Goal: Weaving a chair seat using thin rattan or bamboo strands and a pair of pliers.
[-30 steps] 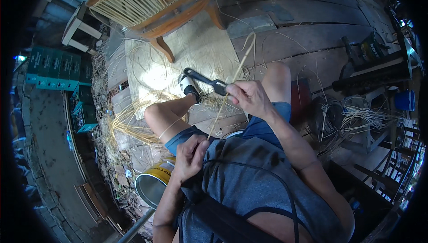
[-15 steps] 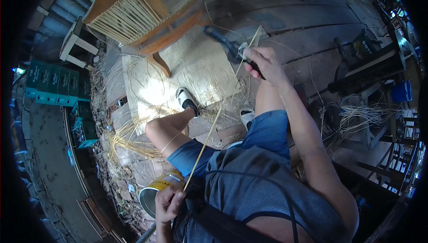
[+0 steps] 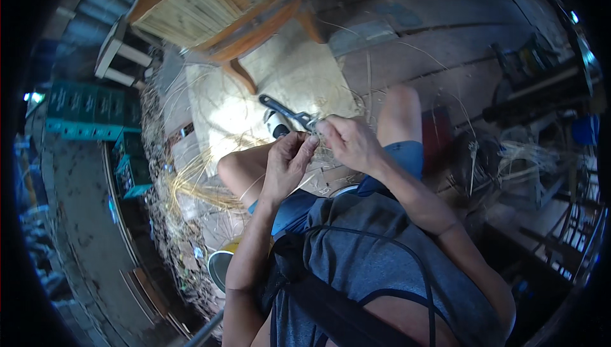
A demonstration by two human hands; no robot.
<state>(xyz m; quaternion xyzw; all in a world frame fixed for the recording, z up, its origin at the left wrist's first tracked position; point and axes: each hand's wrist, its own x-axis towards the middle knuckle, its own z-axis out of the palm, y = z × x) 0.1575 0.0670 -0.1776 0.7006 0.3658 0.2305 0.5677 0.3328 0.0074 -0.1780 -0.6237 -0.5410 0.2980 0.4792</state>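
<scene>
My two hands meet in front of my knees. A long black-handled tool [image 3: 284, 110] with a shiny metal part slants away from them to the upper left; its exact kind is unclear. Around its near end my right hand [image 3: 351, 145] is closed. My left hand [image 3: 287, 164] is pinched shut, its thumb and fingertips touching the metal part or just beside it. Whatever those fingertips hold is hidden and blurred. Beyond the hands stands a wooden chair [image 3: 238, 51] with pale cane strands strung across its frame.
A pale board [image 3: 207, 102] lies under the chair. Loose cane strands [image 3: 184, 185] heap beside my left knee, near a yellow bucket [image 3: 219, 264]. Green crates [image 3: 86, 108] stand at the left. A blue bucket [image 3: 584, 131] and a tangled bundle of strands [image 3: 525, 156] are at the right.
My left hand has come up from beside my hip to meet the right. My right hand and the tool have moved down and left. The long cane strip stretched between them no longer shows clearly.
</scene>
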